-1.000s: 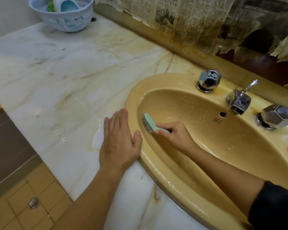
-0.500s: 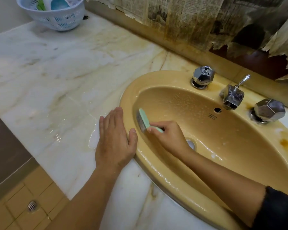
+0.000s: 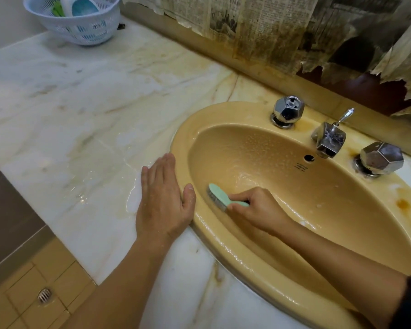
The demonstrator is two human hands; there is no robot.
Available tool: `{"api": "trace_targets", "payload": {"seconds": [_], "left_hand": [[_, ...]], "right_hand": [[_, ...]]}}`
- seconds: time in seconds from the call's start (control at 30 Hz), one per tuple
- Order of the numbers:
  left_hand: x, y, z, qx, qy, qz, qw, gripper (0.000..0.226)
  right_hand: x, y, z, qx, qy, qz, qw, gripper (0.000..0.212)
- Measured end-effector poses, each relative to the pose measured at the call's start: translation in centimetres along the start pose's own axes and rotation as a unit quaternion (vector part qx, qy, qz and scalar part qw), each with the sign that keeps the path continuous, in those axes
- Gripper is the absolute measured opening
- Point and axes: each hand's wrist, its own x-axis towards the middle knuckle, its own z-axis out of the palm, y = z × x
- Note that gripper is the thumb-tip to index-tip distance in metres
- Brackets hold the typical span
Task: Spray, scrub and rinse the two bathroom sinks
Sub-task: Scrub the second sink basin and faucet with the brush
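A tan oval sink [image 3: 294,186] is set into a wet marble counter [image 3: 81,115]; its bowl is wet and speckled with droplets. My right hand [image 3: 259,210] grips the handle of a mint-green scrub brush [image 3: 220,195], whose bristles press against the bowl's left inner wall just under the rim. My left hand [image 3: 163,198] lies flat on the counter beside the sink, fingers straight, thumb touching the sink's rim. A chrome spout [image 3: 329,138] with a lift rod stands at the back between two faceted chrome knobs [image 3: 287,110] [image 3: 381,157].
A pale blue plastic basket [image 3: 81,27] holding a bottle sits at the counter's far left corner. Torn, stained newspaper [image 3: 271,32] covers the wall behind the sink. A rust stain [image 3: 402,204] marks the sink's right rim. Yellow floor tiles with a drain [image 3: 44,295] lie below left.
The brush and my right hand have slid down and toward me along the bowl's left wall. My left hand has stayed flat on the counter.
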Motion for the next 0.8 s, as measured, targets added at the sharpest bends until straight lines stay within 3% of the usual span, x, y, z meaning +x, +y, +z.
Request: {"api": "trace_targets", "payload": {"seconds": [0.13, 0.3, 0.43, 0.57, 0.63, 0.73, 0.8], "left_hand": [[0.1, 0.0, 0.1, -0.002, 0.005, 0.004, 1.000, 0.076], [0.1, 0.0, 0.1, 0.002, 0.006, 0.003, 1.000, 0.076], [0.2, 0.1, 0.1, 0.002, 0.006, 0.005, 1.000, 0.076], [0.2, 0.0, 0.1, 0.003, 0.004, 0.005, 1.000, 0.077], [0.2, 0.0, 0.2, 0.001, 0.006, 0.006, 1.000, 0.077], [0.2, -0.1, 0.2, -0.003, 0.009, 0.009, 1.000, 0.076], [0.2, -0.1, 0.2, -0.002, 0.006, 0.012, 1.000, 0.077]], "right_hand": [[3.4, 0.1, -0.1, 0.004, 0.126, 0.013, 0.992, 0.031], [0.4, 0.7, 1.0, -0.042, 0.033, -0.026, 0.998, 0.033], [3.0, 2.0, -1.4, -0.039, 0.125, 0.026, 0.991, 0.034], [1.4, 1.1, 0.8, -0.042, 0.036, -0.068, 0.996, 0.033], [1.9, 2.1, -0.2, -0.071, 0.049, -0.043, 0.995, 0.034], [2.8, 3.7, -2.0, -0.114, 0.131, 0.016, 0.985, 0.036], [1.7, 3.5, -1.0, -0.117, 0.076, -0.054, 0.989, 0.034]]}}
